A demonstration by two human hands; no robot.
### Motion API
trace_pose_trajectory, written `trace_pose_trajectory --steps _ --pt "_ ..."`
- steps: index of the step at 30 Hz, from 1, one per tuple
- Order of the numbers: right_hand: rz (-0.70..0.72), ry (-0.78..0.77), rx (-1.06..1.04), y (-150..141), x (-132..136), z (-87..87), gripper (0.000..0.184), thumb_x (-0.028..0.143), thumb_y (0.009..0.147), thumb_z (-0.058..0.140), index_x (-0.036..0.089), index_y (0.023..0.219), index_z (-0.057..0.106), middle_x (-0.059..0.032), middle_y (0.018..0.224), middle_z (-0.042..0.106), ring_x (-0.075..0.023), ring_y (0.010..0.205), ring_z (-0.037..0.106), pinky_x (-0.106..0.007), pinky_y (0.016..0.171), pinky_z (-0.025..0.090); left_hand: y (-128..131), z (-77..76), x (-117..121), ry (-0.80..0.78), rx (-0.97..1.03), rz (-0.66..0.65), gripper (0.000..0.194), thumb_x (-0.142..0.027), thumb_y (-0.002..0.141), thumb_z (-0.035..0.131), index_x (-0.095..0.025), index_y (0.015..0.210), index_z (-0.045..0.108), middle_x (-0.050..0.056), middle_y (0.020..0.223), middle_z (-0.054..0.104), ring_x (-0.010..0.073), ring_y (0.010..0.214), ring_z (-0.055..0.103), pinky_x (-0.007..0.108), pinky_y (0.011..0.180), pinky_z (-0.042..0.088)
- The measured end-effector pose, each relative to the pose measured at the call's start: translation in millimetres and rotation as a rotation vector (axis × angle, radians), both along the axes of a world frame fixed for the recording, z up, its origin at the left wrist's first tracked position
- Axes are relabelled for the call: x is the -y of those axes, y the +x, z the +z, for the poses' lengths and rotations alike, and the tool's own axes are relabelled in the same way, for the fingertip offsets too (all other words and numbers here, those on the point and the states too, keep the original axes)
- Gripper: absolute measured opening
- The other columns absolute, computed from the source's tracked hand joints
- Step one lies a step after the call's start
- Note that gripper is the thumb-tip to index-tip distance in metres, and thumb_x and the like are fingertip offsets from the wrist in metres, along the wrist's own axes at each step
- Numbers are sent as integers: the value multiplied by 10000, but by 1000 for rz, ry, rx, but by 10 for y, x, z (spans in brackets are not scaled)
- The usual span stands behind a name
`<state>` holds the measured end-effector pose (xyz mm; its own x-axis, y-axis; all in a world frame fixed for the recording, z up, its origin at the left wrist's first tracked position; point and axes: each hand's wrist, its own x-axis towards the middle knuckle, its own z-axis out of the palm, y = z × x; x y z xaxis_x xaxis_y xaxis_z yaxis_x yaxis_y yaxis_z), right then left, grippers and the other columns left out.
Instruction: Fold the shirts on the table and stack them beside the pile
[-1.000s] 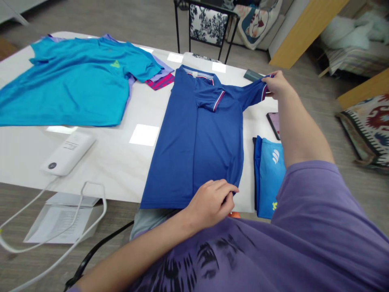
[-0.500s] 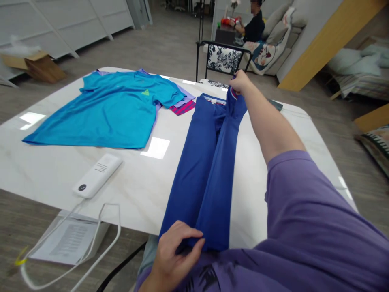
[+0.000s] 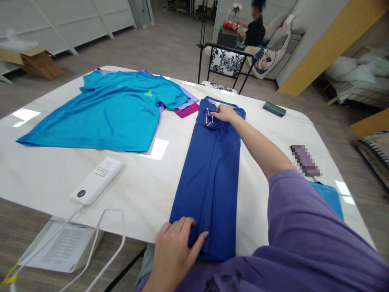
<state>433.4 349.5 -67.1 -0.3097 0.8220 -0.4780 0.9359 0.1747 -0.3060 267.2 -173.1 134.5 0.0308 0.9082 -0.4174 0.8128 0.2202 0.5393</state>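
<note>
From my remote seat I saw a teal shirt (image 3: 112, 117) spread toward the far left corner of a white table (image 3: 146, 194), with a white device (image 3: 97, 180) beside the near edge. Next along, the left hand (image 3: 176, 247) rested at the hem of a blue shirt (image 3: 212, 178), thumb and fingers apart. The blue shirt lay in a narrow strip running from the near edge almost to the far edge, its sides turned inward. I judged it light, soft and limp, its smooth knit apt to slide on the glossy top yet in little danger of breaking; the hem and the striped cuff (image 3: 208, 117) looked the best places to take hold. The right hand (image 3: 224, 112) met that cuff below the collar; whether its fingertips were clamped on it, I could not tell. Farther right, a dark case (image 3: 274, 109) sat near the far right corner and a phone (image 3: 304, 160) near the right edge.
</note>
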Motion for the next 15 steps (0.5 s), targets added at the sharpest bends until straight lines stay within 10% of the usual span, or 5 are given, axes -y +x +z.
trace_pose_trajectory --steps 8,15 --pt "80 -3 95 -405 12 -173 377 439 1056 730 127 1262 780 -251 1353 771 -442 1339 724 -641 1170 593 224 -22 -77 -2 22 -9 157 -401 1053 716 -278 957 737 15 925 747 258 848 731 458 818 530" --pt "-277 -255 -245 -404 -175 -335 444 510 1115 693 140 1360 706 -148 987 813 -335 956 845 -576 965 714 170 9 -82 -51 104 7 174 -273 1056 625 -287 892 681 -4 833 717 222 766 718 394 716 542"
